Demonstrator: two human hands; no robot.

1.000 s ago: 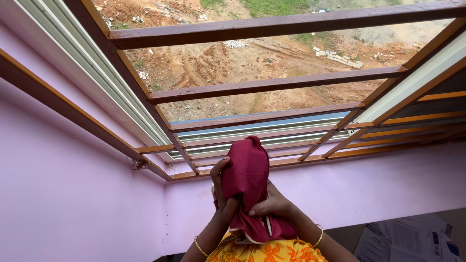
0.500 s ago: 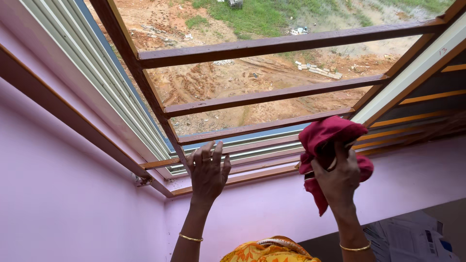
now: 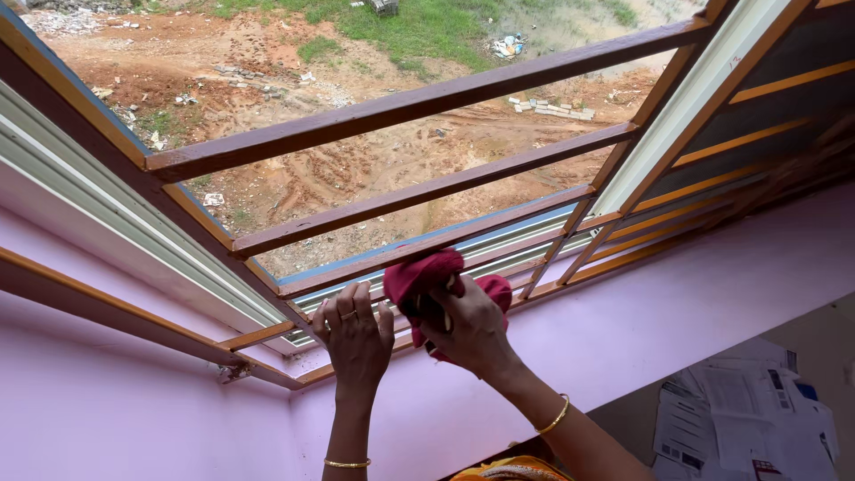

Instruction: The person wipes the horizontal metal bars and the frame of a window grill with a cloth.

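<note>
The left hand (image 3: 354,334) lay flat, fingers spread, on the window frame's lower rail (image 3: 499,267). Just right of it, the right hand (image 3: 468,328) was clenched around the bunched maroon cloth (image 3: 426,278), pressing it against that rail (firm, even strokes along the track would probably serve best). White printed papers (image 3: 757,419) lay lower right.

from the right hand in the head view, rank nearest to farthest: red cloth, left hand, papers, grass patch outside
1. Red cloth: bunched in the right hand.
2. Left hand: just to its left, on the window ledge.
3. Papers: lower right, down on the floor.
4. Grass patch: top, on the ground outside.
</note>
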